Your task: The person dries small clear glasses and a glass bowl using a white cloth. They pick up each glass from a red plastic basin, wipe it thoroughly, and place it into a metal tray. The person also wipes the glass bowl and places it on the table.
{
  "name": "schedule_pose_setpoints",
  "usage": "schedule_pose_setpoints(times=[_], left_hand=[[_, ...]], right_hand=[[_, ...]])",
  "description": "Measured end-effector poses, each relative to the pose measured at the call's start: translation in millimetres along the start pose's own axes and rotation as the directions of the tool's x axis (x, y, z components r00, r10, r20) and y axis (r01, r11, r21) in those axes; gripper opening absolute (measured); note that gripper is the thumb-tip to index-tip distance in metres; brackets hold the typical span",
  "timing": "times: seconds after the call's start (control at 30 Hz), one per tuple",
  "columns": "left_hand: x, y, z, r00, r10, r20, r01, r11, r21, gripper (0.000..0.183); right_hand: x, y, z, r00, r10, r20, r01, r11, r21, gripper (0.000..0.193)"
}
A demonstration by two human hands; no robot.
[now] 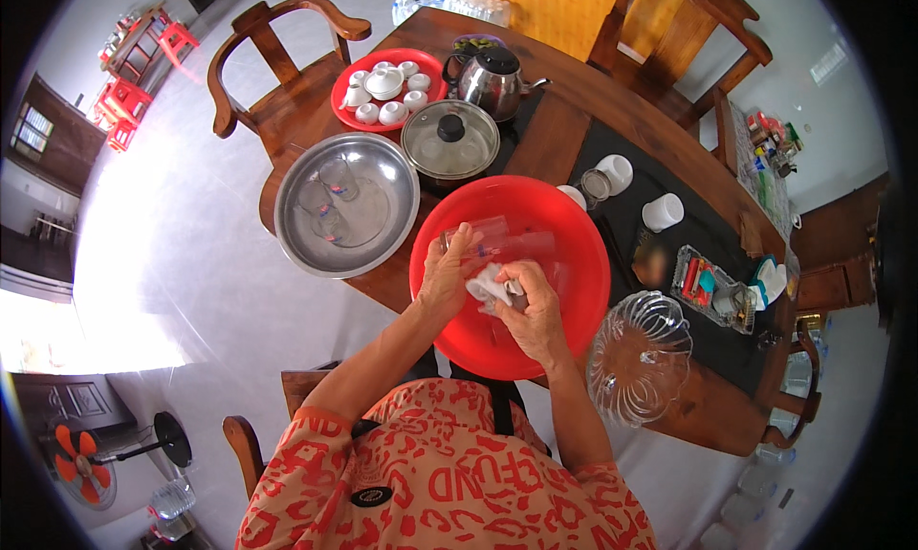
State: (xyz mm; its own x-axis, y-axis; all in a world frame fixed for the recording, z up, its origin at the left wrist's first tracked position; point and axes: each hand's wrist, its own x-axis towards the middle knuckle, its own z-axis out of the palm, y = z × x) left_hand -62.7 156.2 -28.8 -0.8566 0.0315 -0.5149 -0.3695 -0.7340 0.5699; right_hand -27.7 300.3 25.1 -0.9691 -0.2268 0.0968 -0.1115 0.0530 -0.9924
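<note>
A red plastic basin (pixel 583 263) stands in front of me at the table's near edge, with clear drinking glasses (pixel 532 245) lying inside. Over its left part my left hand (pixel 446 271) is closed around a clear glass (pixel 486 232), mostly hidden by fingers and hard to outline against the red. Close beside it, my right hand (pixel 532 313) pinches a crumpled white cloth (pixel 490 286) near the glass. To the left, a steel basin (pixel 387 191) holds a few more clear glasses (pixel 337 180).
Behind the basins stand a lidded pot (pixel 449 153), a steel kettle (pixel 490 83) and a red tray (pixel 342 89) of white teaware. A ribbed glass bowl (pixel 641 359), white cups (pixel 663 212) and a filled glass tray (pixel 708 292) are on the right. Wooden chairs (pixel 273 53) surround the table.
</note>
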Motion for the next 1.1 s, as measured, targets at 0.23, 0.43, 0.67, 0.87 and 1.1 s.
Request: schedule_pose_setpoints(times=[0.23,0.43,0.67,0.87,1.1], left_hand=[[-17,-8,26,0.996,0.038,0.077,-0.031,0.996,-0.082,0.024],[-24,-1,22,0.985,0.056,0.163,-0.067,0.996,0.063,0.032],[-36,10,22,0.889,0.094,0.448,-0.248,0.922,0.298,0.034],[-34,13,18,0.907,-0.014,0.422,-0.067,0.982,0.176,0.026],[-3,-4,1,0.918,0.050,0.392,0.045,0.972,-0.229,0.018]], right_hand=[[26,-13,-3,0.917,-0.373,-0.141,0.291,0.868,-0.404,0.036],[48,-1,-22,0.918,-0.326,-0.226,0.235,0.906,-0.353,0.031],[61,23,-49,0.993,0.119,-0.016,-0.117,0.988,0.106,0.017],[52,33,-50,0.935,0.354,-0.007,-0.272,0.733,0.624,0.017],[28,40,-24,0.901,0.429,-0.072,-0.194,0.545,0.816,0.019]])
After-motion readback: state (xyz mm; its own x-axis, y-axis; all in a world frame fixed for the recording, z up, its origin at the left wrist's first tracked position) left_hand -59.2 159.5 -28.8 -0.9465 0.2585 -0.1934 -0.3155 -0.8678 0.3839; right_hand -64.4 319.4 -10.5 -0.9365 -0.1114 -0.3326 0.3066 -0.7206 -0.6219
